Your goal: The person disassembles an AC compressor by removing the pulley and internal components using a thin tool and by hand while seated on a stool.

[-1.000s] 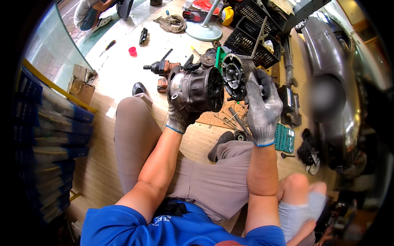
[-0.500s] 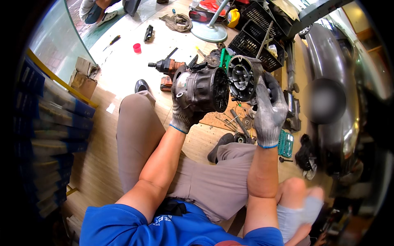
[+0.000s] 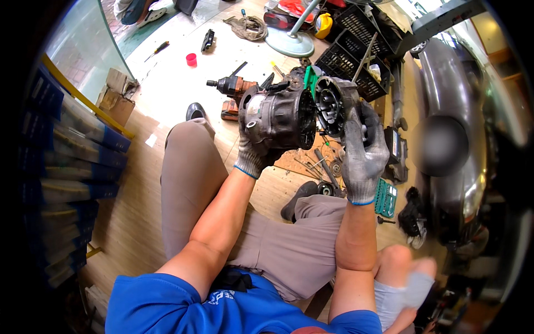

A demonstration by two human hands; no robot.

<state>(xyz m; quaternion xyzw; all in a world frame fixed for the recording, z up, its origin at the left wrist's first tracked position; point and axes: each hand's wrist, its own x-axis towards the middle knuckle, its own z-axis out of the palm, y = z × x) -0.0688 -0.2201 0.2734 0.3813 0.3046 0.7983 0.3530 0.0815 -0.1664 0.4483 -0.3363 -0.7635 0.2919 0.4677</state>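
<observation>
In gloved hands I hold up two dark, greasy metal parts above my lap. My left hand (image 3: 253, 150) is closed round the underside of the compressor body (image 3: 275, 119), a thick cylinder lying sideways with its open end to the right. My right hand (image 3: 364, 156) grips the compressor end cover (image 3: 332, 108), whose ribbed, hollow inner side is angled toward that open end. The rims lie close together, but whether they touch I cannot tell. Most of my left fingers are hidden behind the body.
An orange and black impact wrench (image 3: 232, 94) lies beyond the body. Hand tools lie on a brown board (image 3: 289, 161). A green socket case (image 3: 385, 197) is at the right, and black crates (image 3: 356, 55) stand beyond. A person's bare knee (image 3: 396, 259) is at lower right.
My right hand has turned the end cover, so its hollow side faces the compressor body more and shows less. The whole view has shifted slightly.
</observation>
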